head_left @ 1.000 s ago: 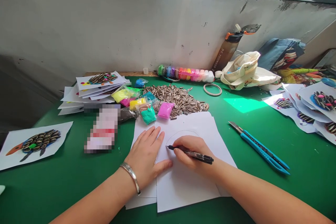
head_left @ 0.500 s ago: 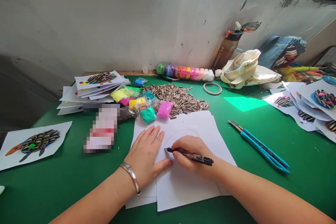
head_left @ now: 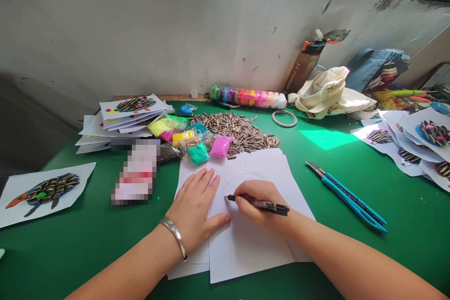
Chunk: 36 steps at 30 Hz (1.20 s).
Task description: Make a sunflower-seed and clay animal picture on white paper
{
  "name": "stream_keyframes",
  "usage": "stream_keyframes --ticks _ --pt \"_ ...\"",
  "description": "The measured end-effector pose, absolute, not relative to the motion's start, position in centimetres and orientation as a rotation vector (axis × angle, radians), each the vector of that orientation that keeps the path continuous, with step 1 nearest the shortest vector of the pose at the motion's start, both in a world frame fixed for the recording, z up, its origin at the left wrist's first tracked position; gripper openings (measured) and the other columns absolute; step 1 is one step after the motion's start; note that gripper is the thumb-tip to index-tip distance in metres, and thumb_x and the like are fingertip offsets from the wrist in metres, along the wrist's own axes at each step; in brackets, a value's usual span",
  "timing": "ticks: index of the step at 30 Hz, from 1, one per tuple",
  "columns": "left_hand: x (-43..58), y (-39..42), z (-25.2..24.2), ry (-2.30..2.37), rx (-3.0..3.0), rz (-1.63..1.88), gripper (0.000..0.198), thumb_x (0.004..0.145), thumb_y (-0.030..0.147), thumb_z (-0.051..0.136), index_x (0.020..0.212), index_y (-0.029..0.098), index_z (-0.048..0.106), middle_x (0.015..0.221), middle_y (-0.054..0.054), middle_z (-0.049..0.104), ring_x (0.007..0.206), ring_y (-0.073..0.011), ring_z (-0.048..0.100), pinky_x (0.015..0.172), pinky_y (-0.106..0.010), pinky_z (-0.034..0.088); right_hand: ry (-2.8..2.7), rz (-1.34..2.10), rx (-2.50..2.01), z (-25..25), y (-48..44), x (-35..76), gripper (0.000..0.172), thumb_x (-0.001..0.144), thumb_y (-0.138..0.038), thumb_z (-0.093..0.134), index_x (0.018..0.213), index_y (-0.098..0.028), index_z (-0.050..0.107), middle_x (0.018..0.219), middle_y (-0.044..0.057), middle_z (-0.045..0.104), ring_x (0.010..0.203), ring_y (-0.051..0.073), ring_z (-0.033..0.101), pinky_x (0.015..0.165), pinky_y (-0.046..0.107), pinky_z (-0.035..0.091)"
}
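Note:
My left hand (head_left: 200, 206) lies flat on the left side of a white sheet of paper (head_left: 246, 258), fingers stretched out and thumb apart. My right hand (head_left: 262, 201) grips a black pen (head_left: 269, 206), its tip at or just over the paper near a thin curved line. The line arches across the upper part of the sheet; my right hand hides some of it. Another white sheet (head_left: 191, 269) shows from under the left edge. Beyond the paper sit a pile of sunflower seeds (head_left: 239, 131) and small bags of coloured clay (head_left: 198, 152).
A blue utility knife (head_left: 351, 197) lies to the right, its blade showing. Papers with seed pictures are stacked at back left (head_left: 119, 119) and right (head_left: 415, 143). One seed picture (head_left: 52, 192) lies at left. A tape roll (head_left: 284, 118), bottle (head_left: 305, 65) and cloth bag (head_left: 326, 96) stand behind.
My right hand and the pen tip have shifted slightly right and up on the paper. My left hand stays in place.

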<state>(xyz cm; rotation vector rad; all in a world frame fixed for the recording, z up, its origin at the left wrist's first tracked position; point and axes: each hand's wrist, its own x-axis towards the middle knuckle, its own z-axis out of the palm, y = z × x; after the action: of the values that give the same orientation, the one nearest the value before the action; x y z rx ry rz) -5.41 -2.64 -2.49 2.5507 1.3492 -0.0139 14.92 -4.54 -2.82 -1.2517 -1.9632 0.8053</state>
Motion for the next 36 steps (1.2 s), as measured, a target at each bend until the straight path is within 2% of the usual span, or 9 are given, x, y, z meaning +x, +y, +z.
stream_keyframes --ticks 11,23,36 --pt "-5.38 -2.59 -2.7 1.348 2.533 0.023 0.078 0.077 0.056 0.061 0.139 0.012 0.042 0.149 -0.015 0.032 0.138 -0.0358 0.026 0.111 -0.053 0.028 -1.916 0.846 -1.262 -2.59 -4.44 15.31 0.014 0.075 -0.012 0.051 0.074 -0.018 0.063 0.062 -0.001 0.061 0.056 0.01 0.051 0.056 0.021 0.038" --pt "-5.29 -2.61 -2.38 1.341 2.54 -0.005 0.077 0.079 0.057 0.058 0.139 0.011 0.042 0.149 -0.016 0.033 0.137 -0.0358 0.027 0.111 -0.053 0.029 -1.999 0.929 -1.086 -2.63 -4.59 15.14 0.013 0.077 -0.012 0.055 0.082 -0.018 0.065 0.075 0.001 0.067 0.067 0.012 0.058 0.066 0.022 0.044" --pt "-5.4 -2.63 -2.55 1.339 2.549 0.03 0.077 0.077 0.057 0.06 0.138 0.013 0.043 0.149 -0.015 0.034 0.137 -0.0354 0.028 0.111 -0.052 0.03 -1.981 0.872 -1.183 -2.98 -4.39 14.97 0.016 0.074 -0.01 0.05 0.075 -0.019 0.064 0.065 -0.001 0.063 0.059 0.01 0.054 0.059 0.022 0.04"
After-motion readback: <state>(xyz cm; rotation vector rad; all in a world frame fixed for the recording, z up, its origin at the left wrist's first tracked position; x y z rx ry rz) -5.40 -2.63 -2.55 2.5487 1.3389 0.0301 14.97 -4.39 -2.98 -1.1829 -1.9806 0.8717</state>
